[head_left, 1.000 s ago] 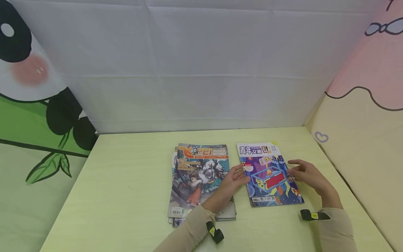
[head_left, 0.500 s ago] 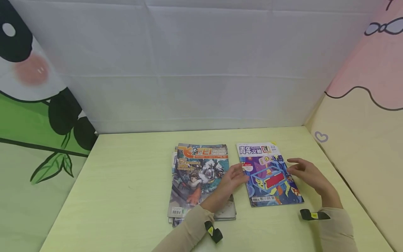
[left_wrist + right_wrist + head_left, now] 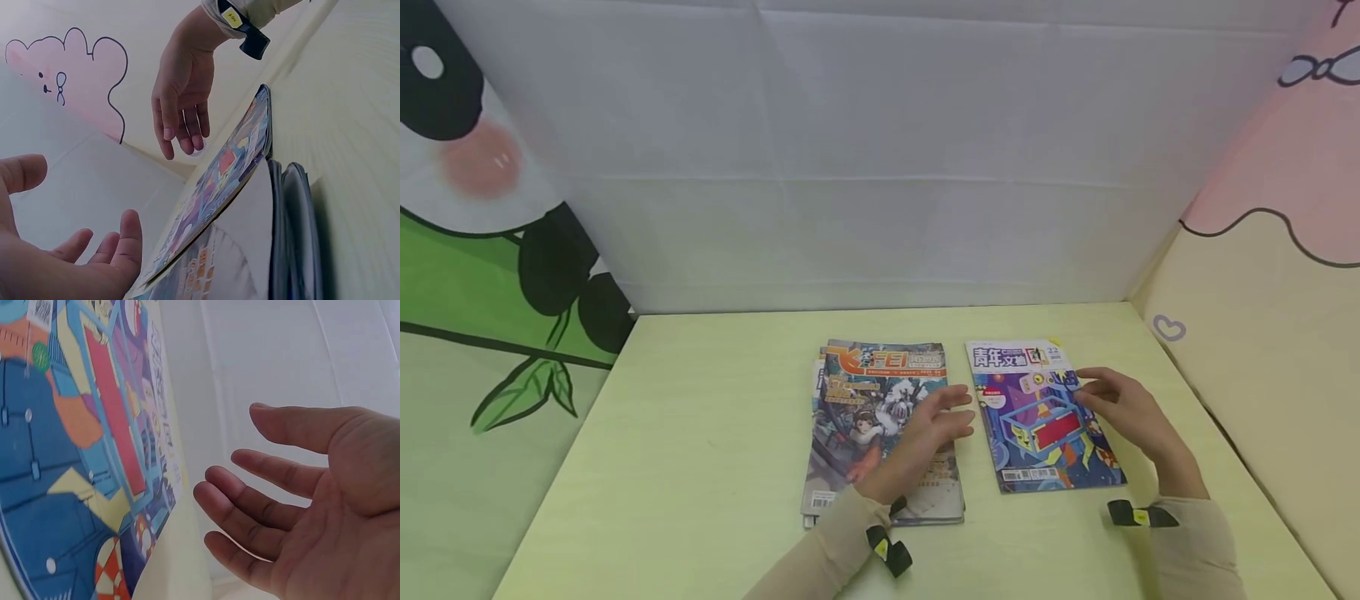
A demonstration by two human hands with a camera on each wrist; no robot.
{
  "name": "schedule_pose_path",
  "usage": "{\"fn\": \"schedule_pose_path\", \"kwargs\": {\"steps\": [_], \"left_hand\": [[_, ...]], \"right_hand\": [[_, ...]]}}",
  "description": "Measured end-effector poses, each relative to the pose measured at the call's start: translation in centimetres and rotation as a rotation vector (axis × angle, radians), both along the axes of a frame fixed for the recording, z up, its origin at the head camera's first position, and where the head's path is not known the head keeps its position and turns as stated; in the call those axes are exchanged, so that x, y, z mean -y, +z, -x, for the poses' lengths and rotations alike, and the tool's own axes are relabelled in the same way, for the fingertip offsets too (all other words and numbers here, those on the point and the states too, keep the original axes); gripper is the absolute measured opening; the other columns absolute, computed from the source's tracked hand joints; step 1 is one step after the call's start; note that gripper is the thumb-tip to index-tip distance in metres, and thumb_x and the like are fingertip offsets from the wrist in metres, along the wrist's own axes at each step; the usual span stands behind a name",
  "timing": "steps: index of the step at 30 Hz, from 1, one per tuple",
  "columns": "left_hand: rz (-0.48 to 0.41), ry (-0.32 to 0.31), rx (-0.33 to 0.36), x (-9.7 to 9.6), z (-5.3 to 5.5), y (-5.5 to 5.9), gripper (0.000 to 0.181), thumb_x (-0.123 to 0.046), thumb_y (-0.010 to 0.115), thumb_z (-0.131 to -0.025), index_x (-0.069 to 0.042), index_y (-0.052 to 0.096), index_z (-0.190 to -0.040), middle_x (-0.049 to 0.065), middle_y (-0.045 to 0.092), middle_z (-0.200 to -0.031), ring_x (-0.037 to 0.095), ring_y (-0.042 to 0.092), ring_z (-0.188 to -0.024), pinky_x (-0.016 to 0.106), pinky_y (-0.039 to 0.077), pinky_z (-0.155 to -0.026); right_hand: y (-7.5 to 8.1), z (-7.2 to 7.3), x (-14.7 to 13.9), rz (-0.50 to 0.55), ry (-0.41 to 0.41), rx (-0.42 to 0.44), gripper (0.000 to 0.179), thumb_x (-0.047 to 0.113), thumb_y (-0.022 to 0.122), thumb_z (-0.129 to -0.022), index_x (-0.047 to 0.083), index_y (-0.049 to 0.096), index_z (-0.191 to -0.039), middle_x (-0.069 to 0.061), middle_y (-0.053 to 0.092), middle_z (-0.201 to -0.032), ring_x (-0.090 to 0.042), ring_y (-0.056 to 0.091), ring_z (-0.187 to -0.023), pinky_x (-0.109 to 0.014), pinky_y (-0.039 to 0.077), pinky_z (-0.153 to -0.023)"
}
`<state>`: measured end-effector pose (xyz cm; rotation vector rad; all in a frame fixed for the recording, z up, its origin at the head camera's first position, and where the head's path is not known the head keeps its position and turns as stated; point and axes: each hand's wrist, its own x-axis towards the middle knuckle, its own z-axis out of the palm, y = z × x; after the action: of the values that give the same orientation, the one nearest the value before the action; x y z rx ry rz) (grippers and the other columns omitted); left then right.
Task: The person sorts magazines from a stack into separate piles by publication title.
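A stack of magazines [image 3: 880, 417] lies on the table, its top cover dark with an orange title. Right of it lies a purple and blue magazine [image 3: 1037, 417] with a white title band. My left hand [image 3: 917, 437] hovers over the stack's right side, fingers spread and relaxed, holding nothing. In the left wrist view that hand [image 3: 81, 262] is apart from the covers. My right hand [image 3: 1127, 417] is at the purple magazine's right edge. The right wrist view shows that hand [image 3: 300, 506] with loosely bent fingers, nothing in them, off the cover.
The pale yellow table [image 3: 700, 433] meets a white cloth wall [image 3: 880, 167] at the back. Printed cloth panels stand at the left [image 3: 467, 292] and the right [image 3: 1270, 333]. A dark strap with a yellow mark is on each sleeve.
My left hand has moved left, away from the purple magazine and over the stack. My right hand has shifted slightly up and left. The magazines lie as before; the head view has shifted a little.
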<state>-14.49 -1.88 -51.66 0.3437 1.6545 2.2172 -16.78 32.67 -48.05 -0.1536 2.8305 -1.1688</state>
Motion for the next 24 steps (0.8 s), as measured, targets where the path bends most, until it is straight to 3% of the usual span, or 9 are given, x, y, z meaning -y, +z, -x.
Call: {"fn": "schedule_pose_path", "kwargs": {"steps": [6, 13, 24], "left_hand": [[0.000, 0.051, -0.019, 2.1, 0.1, 0.4, 0.056, -0.013, 0.064, -0.110, 0.008, 0.046, -0.159, 0.032, 0.049, -0.160, 0.042, 0.062, -0.138, 0.041, 0.059, -0.111], [0.076, 0.114, -0.033, 6.4, 0.0, 0.8, 0.051, -0.015, 0.060, -0.114, 0.004, 0.046, -0.159, 0.029, 0.051, -0.160, 0.050, 0.062, -0.135, 0.054, 0.054, -0.117], [0.143, 0.322, -0.039, 12.9, -0.1, 0.9, 0.046, -0.011, 0.060, -0.113, 0.006, 0.051, -0.155, 0.029, 0.055, -0.154, 0.036, 0.066, -0.131, 0.038, 0.059, -0.109]], "right_hand": [[0.6, -0.3, 2.0, 0.021, -0.018, -0.054, 0.045, 0.021, 0.066, -0.114, -0.003, 0.060, -0.152, -0.028, 0.071, -0.128, -0.043, 0.072, -0.109, -0.032, 0.065, -0.077], [1.5, -0.6, 4.6, 0.004, -0.002, -0.125, 0.041, 0.019, 0.069, -0.113, 0.001, 0.064, -0.149, -0.021, 0.074, -0.124, -0.043, 0.073, -0.115, -0.020, 0.058, -0.082], [1.8, -1.0, 6.6, 0.038, -0.005, -0.174, 0.037, 0.016, 0.069, -0.112, 0.003, 0.067, -0.146, -0.017, 0.075, -0.114, -0.041, 0.074, -0.108, -0.018, 0.057, -0.082]]}}
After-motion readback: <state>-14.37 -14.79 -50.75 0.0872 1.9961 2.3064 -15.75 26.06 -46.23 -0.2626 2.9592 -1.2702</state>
